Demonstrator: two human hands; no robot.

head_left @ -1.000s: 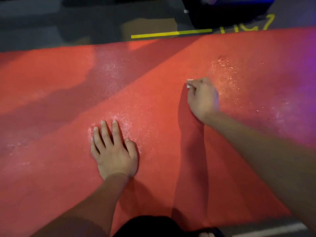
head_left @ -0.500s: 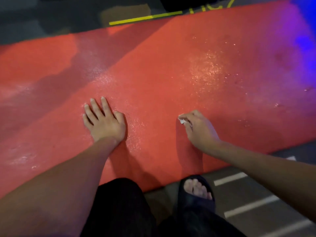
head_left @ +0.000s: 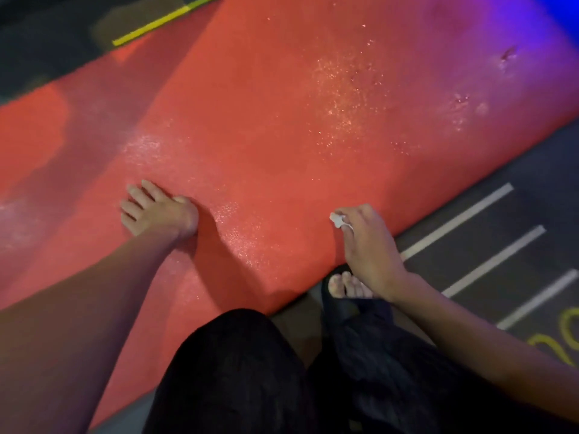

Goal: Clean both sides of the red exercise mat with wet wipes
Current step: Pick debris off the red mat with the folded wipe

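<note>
The red exercise mat lies flat on the floor and fills most of the view, with wet, glistening patches across it. My left hand presses flat on the mat with straight fingers, left of centre. My right hand pinches a small crumpled white wet wipe against the mat, close to its near edge.
Dark floor with white painted stripes and yellow markings lies right of the mat. A yellow line runs beyond the far edge. My foot in a black sandal and dark-trousered legs sit at the near edge.
My right hand has drawn the wipe back across the mat from the far middle to the near edge. The left hand stayed planted while the view swung.
</note>
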